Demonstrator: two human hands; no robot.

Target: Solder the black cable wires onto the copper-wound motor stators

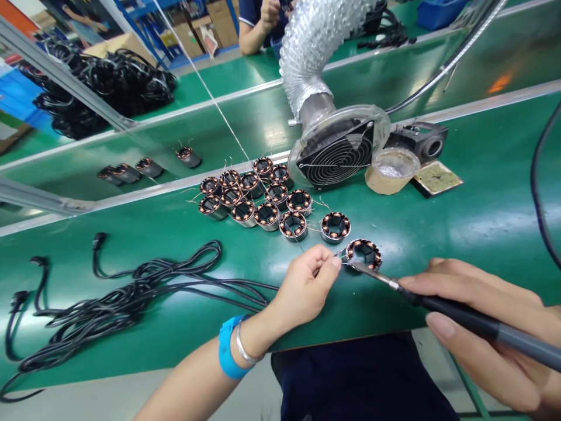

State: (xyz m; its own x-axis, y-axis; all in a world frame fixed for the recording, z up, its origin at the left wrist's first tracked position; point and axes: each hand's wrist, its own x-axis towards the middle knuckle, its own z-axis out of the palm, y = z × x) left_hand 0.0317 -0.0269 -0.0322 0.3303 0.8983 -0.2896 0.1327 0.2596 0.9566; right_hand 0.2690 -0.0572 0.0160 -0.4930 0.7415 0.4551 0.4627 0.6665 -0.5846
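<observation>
My right hand (486,327) is closed around the dark handle of a soldering iron (460,313). The iron's metal tip reaches the left edge of a motor stator (363,255), a ring with copper windings and a dark inside. On the other side, my left hand (309,283) pinches a thin wire lead (340,255) against that same edge. Whether the lead belongs to a cable or to the stator is hidden by my fingers. Just behind stands another stator (335,227), upright and apart from the hands.
Several more stators (267,215) stand grouped behind my left hand. Black power cords (131,292) lie coiled at left. A fume extractor fan (337,155) with a foil duct (307,52), a tape roll (392,169) and a sponge tray (437,177) are at the back. A person's hand (269,14) shows across the bench.
</observation>
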